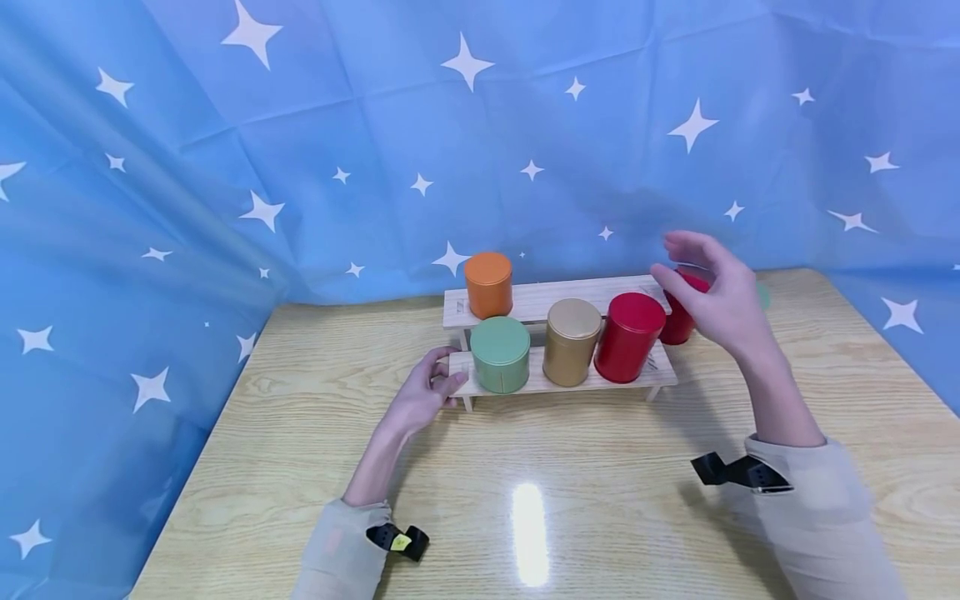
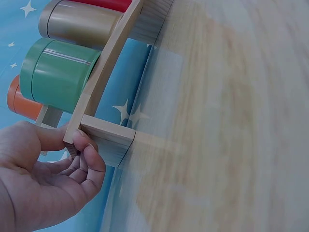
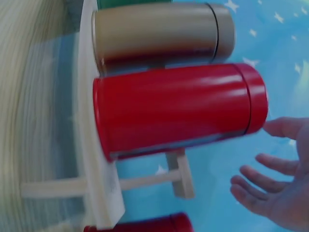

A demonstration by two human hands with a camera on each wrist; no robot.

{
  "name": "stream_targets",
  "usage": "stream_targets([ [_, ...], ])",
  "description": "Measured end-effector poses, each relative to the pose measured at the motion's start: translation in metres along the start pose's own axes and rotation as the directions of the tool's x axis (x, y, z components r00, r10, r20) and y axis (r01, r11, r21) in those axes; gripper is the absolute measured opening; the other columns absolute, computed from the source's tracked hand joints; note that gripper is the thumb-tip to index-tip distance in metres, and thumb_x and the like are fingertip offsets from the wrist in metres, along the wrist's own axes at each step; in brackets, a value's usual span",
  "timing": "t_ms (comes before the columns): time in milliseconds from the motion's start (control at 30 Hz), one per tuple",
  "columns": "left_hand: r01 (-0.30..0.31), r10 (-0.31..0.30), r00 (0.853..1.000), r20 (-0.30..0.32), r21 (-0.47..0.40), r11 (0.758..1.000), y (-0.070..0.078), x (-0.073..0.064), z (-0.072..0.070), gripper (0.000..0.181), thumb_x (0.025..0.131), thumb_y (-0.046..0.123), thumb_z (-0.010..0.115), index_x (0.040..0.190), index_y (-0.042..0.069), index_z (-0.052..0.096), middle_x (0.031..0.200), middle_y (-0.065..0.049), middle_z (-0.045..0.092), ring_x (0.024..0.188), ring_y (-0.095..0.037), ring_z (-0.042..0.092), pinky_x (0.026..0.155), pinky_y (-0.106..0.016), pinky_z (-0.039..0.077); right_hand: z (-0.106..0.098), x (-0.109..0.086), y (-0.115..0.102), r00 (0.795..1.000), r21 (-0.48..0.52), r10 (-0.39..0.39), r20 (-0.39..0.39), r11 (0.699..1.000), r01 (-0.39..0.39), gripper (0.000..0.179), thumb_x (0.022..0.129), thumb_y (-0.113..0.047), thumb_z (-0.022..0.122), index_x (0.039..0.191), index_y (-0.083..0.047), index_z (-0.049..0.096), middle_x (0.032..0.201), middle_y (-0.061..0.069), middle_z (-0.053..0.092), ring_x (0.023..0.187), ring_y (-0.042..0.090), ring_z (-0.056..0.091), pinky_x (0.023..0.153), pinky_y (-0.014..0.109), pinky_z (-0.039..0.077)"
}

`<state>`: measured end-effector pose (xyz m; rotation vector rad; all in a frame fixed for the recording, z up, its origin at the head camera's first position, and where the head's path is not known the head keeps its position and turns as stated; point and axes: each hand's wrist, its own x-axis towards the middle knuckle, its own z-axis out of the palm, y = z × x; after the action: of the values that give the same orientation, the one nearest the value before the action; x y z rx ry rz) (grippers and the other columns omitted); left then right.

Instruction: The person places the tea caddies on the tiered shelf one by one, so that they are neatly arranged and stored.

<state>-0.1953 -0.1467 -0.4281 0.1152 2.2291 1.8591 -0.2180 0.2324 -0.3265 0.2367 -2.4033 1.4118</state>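
Note:
At the left end of a two-tier wooden shelf (image 1: 592,292), my left hand (image 1: 423,392) pinches the end of the lower board (image 2: 104,79) between thumb and fingers. That board bears a green tin (image 1: 501,357), a gold tin (image 1: 572,343) and a tall red tin (image 1: 632,337) in a row. An orange tin (image 1: 489,286) stands on the upper tier's left part. My right hand (image 1: 716,292) is raised by the shelf's right end, fingers spread and holding nothing. In the right wrist view its thumb comes close to the lid of the tall red tin (image 3: 178,108).
A second red tin (image 1: 678,321) stands on the wooden table (image 1: 330,375) right of the shelf, partly behind my right hand. Farther right, a light green thing (image 1: 762,296) shows a sliver past the hand. A blue star-patterned cloth (image 1: 480,150) hangs behind and at the sides.

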Motion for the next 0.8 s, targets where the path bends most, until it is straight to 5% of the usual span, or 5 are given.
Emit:
stream_targets([
  [233, -0.005, 0.005, 1.000, -0.007, 0.000, 1.000, 0.000, 0.000, 0.000, 0.054, 0.101, 0.007, 0.061, 0.150, 0.001, 0.039, 0.096, -0.008, 0.048, 0.077, -0.015, 0.053, 0.071, -0.027, 0.056, -0.015, 0.001, 0.019, 0.997, -0.088, 0.079, -0.014, 0.993, -0.079, 0.056, 0.097, -0.035, 0.067, 0.145, -0.012, 0.052, 0.138, 0.012, 0.054, 0.124, 0.031, 0.053, 0.099, 0.019, 0.045],
  [567, -0.009, 0.009, 1.000, -0.002, -0.015, 1.000, 0.000, 0.001, 0.001, 0.054, 0.101, 0.005, 0.061, 0.149, 0.000, 0.039, 0.093, -0.007, 0.048, 0.078, -0.014, 0.051, 0.070, -0.027, 0.055, -0.045, 0.004, 0.052, 0.989, -0.108, 0.139, -0.043, 0.984, -0.143, 0.057, 0.099, -0.033, 0.065, 0.150, -0.014, 0.047, 0.139, 0.005, 0.051, 0.128, 0.026, 0.049, 0.111, 0.026, 0.040],
  [800, -0.007, 0.007, 1.000, 0.001, -0.015, 1.000, 0.000, 0.000, 0.000, 0.053, 0.101, 0.005, 0.060, 0.150, -0.001, 0.038, 0.095, -0.007, 0.048, 0.077, -0.015, 0.051, 0.070, -0.027, 0.055, -0.057, 0.005, 0.073, 0.983, -0.174, 0.181, -0.010, 0.968, -0.180, 0.067, 0.100, -0.033, 0.062, 0.155, -0.007, 0.036, 0.149, 0.025, 0.043, 0.133, 0.049, 0.042, 0.116, 0.051, 0.034],
])
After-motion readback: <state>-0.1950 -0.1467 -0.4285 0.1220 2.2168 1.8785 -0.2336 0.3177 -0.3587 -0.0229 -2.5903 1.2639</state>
